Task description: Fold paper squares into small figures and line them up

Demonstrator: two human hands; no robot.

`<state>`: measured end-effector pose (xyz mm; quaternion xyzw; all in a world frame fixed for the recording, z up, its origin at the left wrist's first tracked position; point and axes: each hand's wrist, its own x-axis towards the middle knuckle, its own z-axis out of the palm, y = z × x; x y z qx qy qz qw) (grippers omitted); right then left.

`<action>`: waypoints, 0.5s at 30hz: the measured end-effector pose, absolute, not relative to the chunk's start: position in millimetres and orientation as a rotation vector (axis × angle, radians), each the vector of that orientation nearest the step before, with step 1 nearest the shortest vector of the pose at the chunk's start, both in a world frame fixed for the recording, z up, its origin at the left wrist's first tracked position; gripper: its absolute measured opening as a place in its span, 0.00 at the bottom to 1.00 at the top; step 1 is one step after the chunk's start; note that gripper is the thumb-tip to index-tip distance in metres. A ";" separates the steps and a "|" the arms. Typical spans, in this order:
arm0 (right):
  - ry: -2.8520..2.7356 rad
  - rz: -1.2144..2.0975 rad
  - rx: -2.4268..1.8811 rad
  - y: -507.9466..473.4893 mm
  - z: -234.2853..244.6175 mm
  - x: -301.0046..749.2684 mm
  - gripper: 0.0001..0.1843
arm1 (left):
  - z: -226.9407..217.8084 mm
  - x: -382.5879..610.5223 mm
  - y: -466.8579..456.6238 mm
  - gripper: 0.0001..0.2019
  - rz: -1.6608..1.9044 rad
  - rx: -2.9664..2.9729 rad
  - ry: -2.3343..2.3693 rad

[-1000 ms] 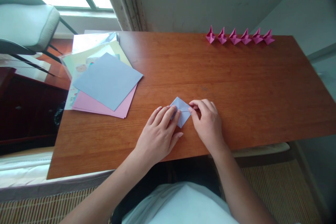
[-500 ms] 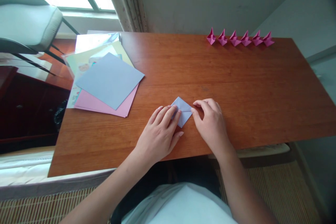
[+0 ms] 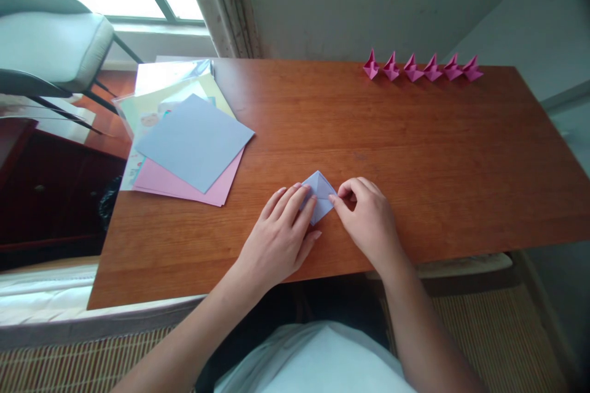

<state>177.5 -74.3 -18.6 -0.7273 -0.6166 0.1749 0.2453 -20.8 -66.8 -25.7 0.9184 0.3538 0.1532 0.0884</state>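
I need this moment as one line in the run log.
left hand: resting on folded pale-blue paper | right hand: at its right corner | six pink figures: row along table's far edge

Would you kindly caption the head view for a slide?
Left hand and right hand touching a pale-blue folded paper diamond; six pink origami figures beyond.

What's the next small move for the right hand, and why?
I'd probably have the right hand lift the right corner of the folded paper slightly: it touches that corner, while the left hand lies over the opposite side, likely steadying it on the table.
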 end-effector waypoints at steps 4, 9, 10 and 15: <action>-1.519 0.615 -1.912 -78.8 -13.8 174.3 0.07 | -24.5 -25.1 -67.8 0.21 0.650 2.654 1.080; -1.568 0.418 -1.668 -85.1 -0.7 166.4 0.12 | -16.1 -28.4 -68.1 0.15 0.913 2.219 1.170; -1.593 0.426 -1.630 -87.2 2.4 163.5 0.10 | -13.6 -27.5 -68.1 0.14 0.926 2.091 1.174; -1.701 0.272 -1.560 -99.6 10.3 147.5 0.12 | -2.1 -17.1 -67.1 0.16 0.981 1.403 1.047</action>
